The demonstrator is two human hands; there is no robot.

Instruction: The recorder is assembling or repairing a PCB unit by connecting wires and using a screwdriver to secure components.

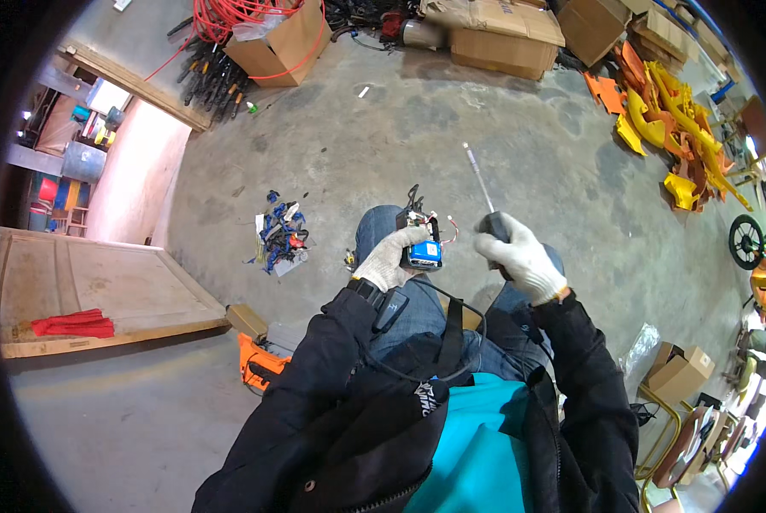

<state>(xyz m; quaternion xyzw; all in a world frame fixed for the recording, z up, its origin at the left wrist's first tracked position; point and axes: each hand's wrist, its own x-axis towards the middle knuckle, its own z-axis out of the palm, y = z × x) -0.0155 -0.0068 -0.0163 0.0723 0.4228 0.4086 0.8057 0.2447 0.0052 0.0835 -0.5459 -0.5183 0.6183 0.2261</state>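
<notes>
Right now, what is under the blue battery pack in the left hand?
Under the battery pack are the gloved fingers of the left hand and, below them, a knee in jeans. The hand covers the pack's underside, so it cannot be seen.

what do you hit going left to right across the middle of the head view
red cloth on the wooden board → pile of small blue parts on the floor → left hand holding a blue wired module → right hand gripping a screwdriver → black wheel
</notes>
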